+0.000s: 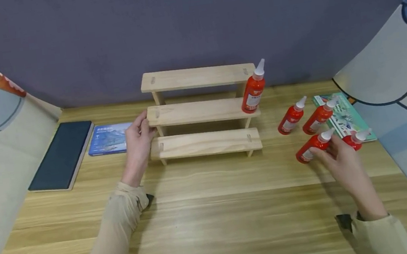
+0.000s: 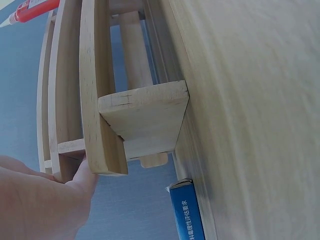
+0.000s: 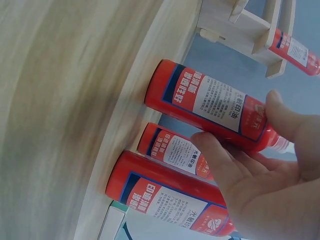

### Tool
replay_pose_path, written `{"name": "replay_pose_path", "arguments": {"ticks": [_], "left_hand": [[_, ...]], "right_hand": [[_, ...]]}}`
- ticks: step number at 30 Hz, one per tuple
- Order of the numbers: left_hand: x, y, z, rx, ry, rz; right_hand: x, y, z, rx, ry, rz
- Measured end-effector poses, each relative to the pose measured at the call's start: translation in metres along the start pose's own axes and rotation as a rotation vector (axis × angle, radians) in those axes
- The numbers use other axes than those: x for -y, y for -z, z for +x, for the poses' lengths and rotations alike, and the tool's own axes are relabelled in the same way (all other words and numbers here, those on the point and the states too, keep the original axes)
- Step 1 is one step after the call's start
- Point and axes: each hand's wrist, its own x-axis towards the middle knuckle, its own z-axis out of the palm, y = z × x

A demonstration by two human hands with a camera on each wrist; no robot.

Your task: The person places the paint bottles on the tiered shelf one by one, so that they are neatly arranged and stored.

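Note:
A three-step wooden rack point(image 1: 205, 143) stands at the back middle of the table. My left hand point(image 1: 138, 139) grips the left end of its middle step, with the thumb near the step's edge in the left wrist view. On that step's right end stands a red bottle with a white pointed cap point(image 1: 253, 91). My right hand point(image 1: 343, 165) holds another red bottle point(image 3: 205, 105) between thumb and fingers, near its neck. Two red bottles point(image 1: 291, 118) point(image 1: 318, 119) stand just behind it, and one more point(image 1: 354, 141) is partly hidden by the hand.
A green illustrated book point(image 1: 347, 120) lies at the right, behind the bottles. To the left of the rack are a blue box point(image 1: 107, 138) and a dark book point(image 1: 61, 155). A dark blue partition point(image 1: 190, 22) closes off the back, and printed panels stand along both sides.

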Motion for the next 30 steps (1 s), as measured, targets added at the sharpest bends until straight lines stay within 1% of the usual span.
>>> {"name": "replay_pose_path", "arguments": {"ticks": [9, 15, 30], "left_hand": [[0.0006, 0.0006, -0.0011, 0.002, 0.000, 0.013], [0.0023, 0.0014, -0.0021, 0.019, -0.023, 0.011], [0.0017, 0.0012, -0.0032, 0.015, -0.019, 0.020]], "right_hand": [[0.0003, 0.0004, -0.0010, 0.025, -0.035, 0.000], [0.0003, -0.0005, 0.0012, 0.047, -0.084, -0.056], [0.0023, -0.0011, 0.0029, 0.047, -0.124, -0.059]]}}
